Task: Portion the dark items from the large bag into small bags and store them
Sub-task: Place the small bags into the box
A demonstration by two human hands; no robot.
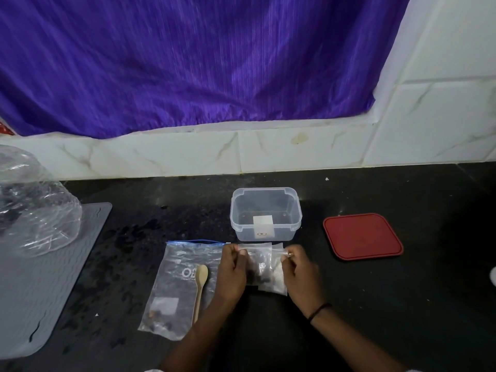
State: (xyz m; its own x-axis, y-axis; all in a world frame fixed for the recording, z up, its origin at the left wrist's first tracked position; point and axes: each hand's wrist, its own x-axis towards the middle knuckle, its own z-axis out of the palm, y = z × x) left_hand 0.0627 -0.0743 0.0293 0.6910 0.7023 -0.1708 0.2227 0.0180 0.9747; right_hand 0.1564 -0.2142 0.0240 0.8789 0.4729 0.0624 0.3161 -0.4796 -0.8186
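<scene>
A small clear bag (264,267) with a few dark items at its bottom hangs between my hands above the black counter. My left hand (233,272) pinches its top left corner and my right hand (299,272) pinches its top right corner. To the left lies the large zip bag (177,288) with a blue seal, flat on the counter, a few dark items at its lower end. A wooden spoon (200,289) rests on it. Behind the small bag stands an open clear plastic box (265,213), and its red lid (363,236) lies to the right.
A grey ribbed mat (40,277) covers the counter's left side, with a crumpled clear plastic wrap (35,208) on it. White tiled wall and a purple curtain (188,63) stand behind. A black band sits on my right wrist.
</scene>
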